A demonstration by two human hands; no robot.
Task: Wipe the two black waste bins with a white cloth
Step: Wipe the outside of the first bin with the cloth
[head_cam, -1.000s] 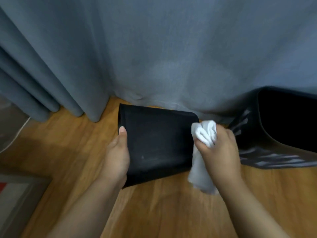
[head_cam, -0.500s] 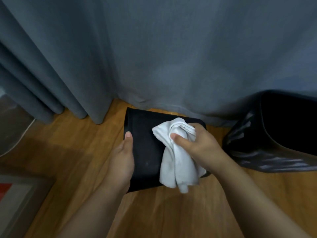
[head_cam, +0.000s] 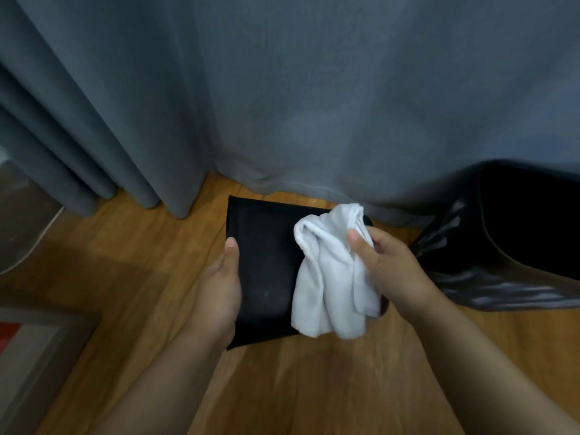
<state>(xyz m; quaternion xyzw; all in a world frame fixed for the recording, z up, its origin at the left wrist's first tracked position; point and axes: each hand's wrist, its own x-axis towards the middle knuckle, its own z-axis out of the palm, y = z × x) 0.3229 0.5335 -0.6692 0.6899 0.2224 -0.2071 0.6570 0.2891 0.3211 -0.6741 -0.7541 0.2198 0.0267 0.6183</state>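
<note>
A small black waste bin (head_cam: 266, 262) lies tipped on the wooden floor, its flat dark face turned up toward me. My left hand (head_cam: 221, 284) grips its left edge, thumb lying along the side. My right hand (head_cam: 392, 271) holds a bunched white cloth (head_cam: 329, 277) against the bin's right half; the cloth hangs down over the bin's lower right corner. A second, larger black waste bin (head_cam: 518, 246) with a shiny ribbed wall stands at the right, open mouth dark inside.
Grey-blue curtains (head_cam: 282, 105) hang to the floor right behind both bins. Wooden floor (head_cam: 298, 387) spreads in front. A grey mat with a red patch (head_cam: 28, 346) lies at the lower left, and a pale curved object (head_cam: 18, 230) sits at the left edge.
My right hand carried the cloth from the bin's right edge onto its face, then a little to the right again. My left hand kept its hold on the left edge.
</note>
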